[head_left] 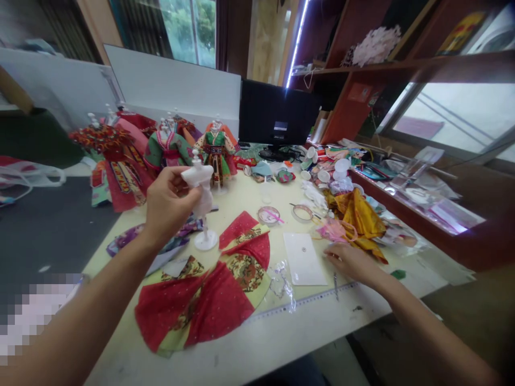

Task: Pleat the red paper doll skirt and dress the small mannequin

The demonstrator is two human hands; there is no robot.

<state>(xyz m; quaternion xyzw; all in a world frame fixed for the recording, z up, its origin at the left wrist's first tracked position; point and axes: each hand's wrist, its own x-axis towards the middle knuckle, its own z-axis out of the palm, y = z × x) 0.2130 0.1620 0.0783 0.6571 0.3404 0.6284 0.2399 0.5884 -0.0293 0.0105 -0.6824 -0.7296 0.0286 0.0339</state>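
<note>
My left hand is closed around the torso of a small white mannequin, held upright above its round white base. In front of it a red skirt with patterned yellow-green panels lies spread on the table. Beside the right edge of a white card, my right hand rests low with its fingers drawn together; whatever they may hold is hidden. Just beyond those fingers lie a sheer pink piece and golden-yellow cloth. Purple patterned cloth is partly hidden behind my left forearm.
Several dressed mannequins stand along the back left. A dark monitor rises behind the table. Rolls of tape, a ruler, tweezers and clear plastic lie about. Clutter fills the right side.
</note>
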